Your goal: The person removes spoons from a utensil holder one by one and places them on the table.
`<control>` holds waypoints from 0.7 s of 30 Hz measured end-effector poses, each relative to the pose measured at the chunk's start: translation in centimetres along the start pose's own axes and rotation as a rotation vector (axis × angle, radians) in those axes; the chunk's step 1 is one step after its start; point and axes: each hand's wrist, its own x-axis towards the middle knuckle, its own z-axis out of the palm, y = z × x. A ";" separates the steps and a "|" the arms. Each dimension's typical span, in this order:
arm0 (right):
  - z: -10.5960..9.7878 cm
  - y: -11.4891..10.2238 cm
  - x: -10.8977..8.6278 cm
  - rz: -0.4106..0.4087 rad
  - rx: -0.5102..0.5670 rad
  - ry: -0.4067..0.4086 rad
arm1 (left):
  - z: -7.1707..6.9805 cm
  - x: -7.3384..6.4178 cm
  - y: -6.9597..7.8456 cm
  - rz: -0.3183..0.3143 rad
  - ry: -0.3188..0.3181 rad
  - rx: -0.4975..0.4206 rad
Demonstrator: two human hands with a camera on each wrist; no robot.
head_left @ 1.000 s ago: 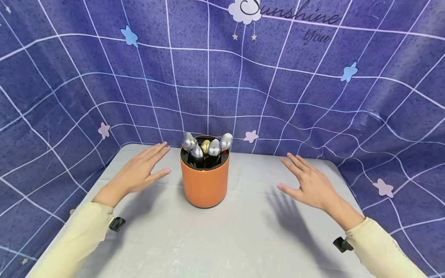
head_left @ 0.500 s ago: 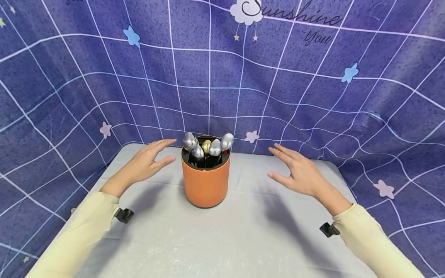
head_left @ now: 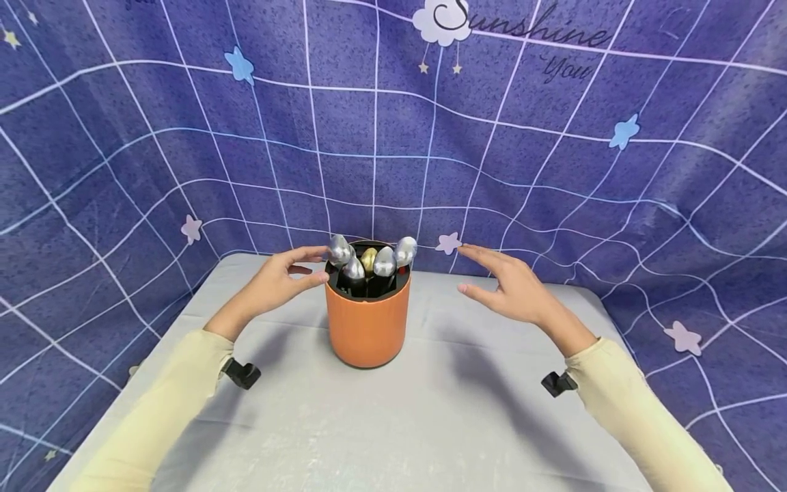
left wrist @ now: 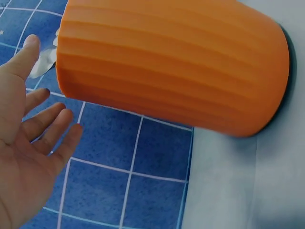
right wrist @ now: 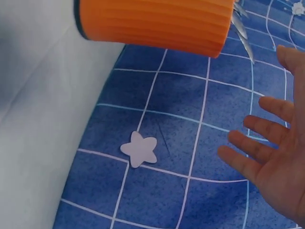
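An orange round utensil holder (head_left: pixel 369 335) with a black divided insert stands upright on the table. Several spoons poke out of it, bowls up: one silver spoon (head_left: pixel 339 251) leans over the left rim, and a gold spoon (head_left: pixel 369 260) sits in the middle. My left hand (head_left: pixel 273 280) is at the holder's left side, thumb and fingers spread apart, fingertips right at the rim and the leftmost spoon. To the right, my right hand (head_left: pixel 513 290) hovers in the air with relaxed fingers, holding nothing. In the right wrist view, a gap separates its fingers from the holder (right wrist: pixel 157 24).
A pale grey cloth covers the table (head_left: pixel 381 424). Behind and at both sides hangs a blue grid-patterned curtain (head_left: pixel 393 178) with printed stars, close to the table's back edge. Each sleeve carries a small black device (head_left: pixel 242 374) at the wrist.
Both hands have moved inward toward the holder. The left has reached its rim, while the right has come closer from the right side. The holder and spoons have stayed in place.
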 end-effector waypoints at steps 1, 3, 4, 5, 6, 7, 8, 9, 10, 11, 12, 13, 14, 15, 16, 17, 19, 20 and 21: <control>0.0 0.1 0.3 -0.002 0.024 0.002 | 0.1 0.1 -0.1 -0.005 -0.004 -0.023; 0.1 0.2 0.9 0.002 0.084 0.006 | 0.4 0.3 -0.3 -0.013 -0.009 -0.053; 0.2 0.2 1.3 0.005 0.120 0.009 | 0.6 0.4 -0.4 -0.015 -0.013 -0.067; 0.3 0.2 1.6 0.008 0.153 0.013 | 0.7 0.4 -0.5 -0.021 -0.015 -0.078; 0.3 0.3 1.9 0.014 0.189 0.016 | 0.8 0.5 -0.6 -0.032 -0.017 -0.089; 0.4 0.3 2.3 0.018 0.226 0.018 | 1.0 0.5 -0.8 -0.041 -0.021 -0.096; 0.5 0.3 2.6 0.022 0.259 0.021 | 1.1 0.5 -0.8 -0.054 -0.025 -0.100; 0.6 0.3 2.9 0.025 0.293 0.024 | 1.2 0.5 -0.9 -0.068 -0.027 -0.109; 0.6 0.3 3.2 0.027 0.325 0.030 | 1.3 0.5 -0.9 -0.080 -0.029 -0.117; 0.7 0.3 3.5 0.032 0.349 0.035 | 1.3 0.5 -0.9 -0.092 -0.028 -0.122; 0.7 0.2 3.8 0.039 0.370 0.038 | 1.3 0.5 -0.9 -0.096 -0.028 -0.128; 0.8 0.1 4.1 0.046 0.388 0.042 | 1.3 0.5 -0.8 -0.098 -0.028 -0.132; 0.8 0.0 4.4 0.055 0.403 0.047 | 1.3 0.5 -0.8 -0.100 -0.025 -0.138; 0.9 0.0 4.7 0.066 0.417 0.052 | 1.3 0.6 -0.7 -0.102 -0.023 -0.144; 1.0 -0.1 4.9 0.077 0.430 0.055 | 1.3 0.6 -0.7 -0.101 -0.023 -0.149; 1.1 -0.2 5.2 0.088 0.439 0.054 | 1.3 0.6 -0.7 -0.097 -0.024 -0.152; 1.5 -0.2 5.7 0.105 0.475 0.053 | 1.3 0.7 -0.7 -0.096 -0.025 -0.153; 1.7 -0.2 6.0 0.109 0.494 0.052 | 1.3 0.7 -0.7 -0.099 -0.023 -0.152; 2.0 -0.2 6.2 0.114 0.511 0.051 | 1.3 0.7 -0.7 -0.100 -0.024 -0.151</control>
